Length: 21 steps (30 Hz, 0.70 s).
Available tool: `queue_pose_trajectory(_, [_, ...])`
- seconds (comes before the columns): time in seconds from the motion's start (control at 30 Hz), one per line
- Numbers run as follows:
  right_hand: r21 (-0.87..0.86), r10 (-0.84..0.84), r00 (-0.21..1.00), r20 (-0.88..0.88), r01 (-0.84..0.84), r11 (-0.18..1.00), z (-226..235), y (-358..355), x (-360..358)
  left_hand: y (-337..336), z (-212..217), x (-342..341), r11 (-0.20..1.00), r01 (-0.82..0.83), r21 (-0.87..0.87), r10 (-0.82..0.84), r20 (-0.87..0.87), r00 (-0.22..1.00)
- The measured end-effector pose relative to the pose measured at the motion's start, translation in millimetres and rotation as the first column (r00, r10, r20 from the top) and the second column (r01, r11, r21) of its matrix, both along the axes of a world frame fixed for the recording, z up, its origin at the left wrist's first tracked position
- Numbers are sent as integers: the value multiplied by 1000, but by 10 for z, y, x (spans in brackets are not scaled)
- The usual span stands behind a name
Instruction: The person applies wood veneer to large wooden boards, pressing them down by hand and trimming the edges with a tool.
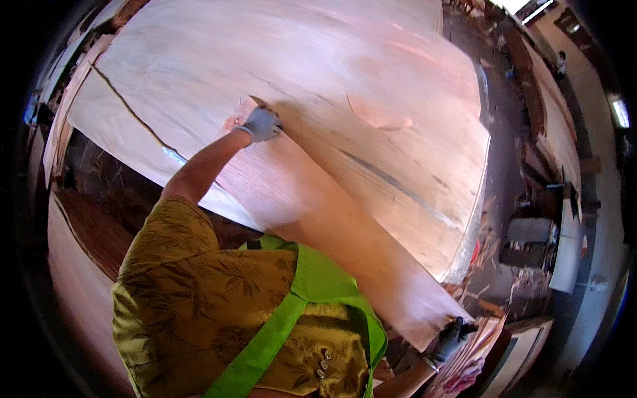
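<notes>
Fingers [264, 120] of the gloved left hand [261, 124] are being closed on the far corner of a thin veneer sheet [312, 205], its near corner being pinched by the gloved right hand [450, 339], while it is being held tilted over the veneer stack [371, 86], not yet laid flat.

Long thin veneer strip [318, 212], pale pinkish wood, blurred, slanting from upper left to lower right, gripped at both ends, lying over broad veneer sheet [371, 99].
</notes>
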State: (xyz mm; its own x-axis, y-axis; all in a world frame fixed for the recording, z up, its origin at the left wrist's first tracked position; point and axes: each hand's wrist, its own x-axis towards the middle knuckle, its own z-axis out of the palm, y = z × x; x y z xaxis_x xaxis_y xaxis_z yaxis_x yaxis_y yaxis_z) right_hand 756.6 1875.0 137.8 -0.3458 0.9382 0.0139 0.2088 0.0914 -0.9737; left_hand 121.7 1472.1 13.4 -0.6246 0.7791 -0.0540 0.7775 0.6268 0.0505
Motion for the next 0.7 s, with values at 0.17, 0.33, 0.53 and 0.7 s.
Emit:
queue_pose_trajectory(0.17, [-36, -186, 971, 150, 194, 980, -793, 615, 295, -156, -108, -42, 1000, -21, -19, 20, -39, 999])
queue_pose_trajectory(0.33, [-169, -190, 968, 167, 218, 961, -1294, 1021, 67, -358, -57, -63, 990, -127, -62, 131, 66, 989])
queue_pose_trajectory(0.53, [-264, -29, 987, 157, 70, 962, -1823, 1820, -379, -274, 259, -61, 951, -285, -123, 288, 2, 958])
queue_pose_trajectory(0.7, [-411, 92, 977, 195, -4, 911, -1753, 2130, -787, -95, 429, -103, 912, -369, -180, 333, -199, 922])
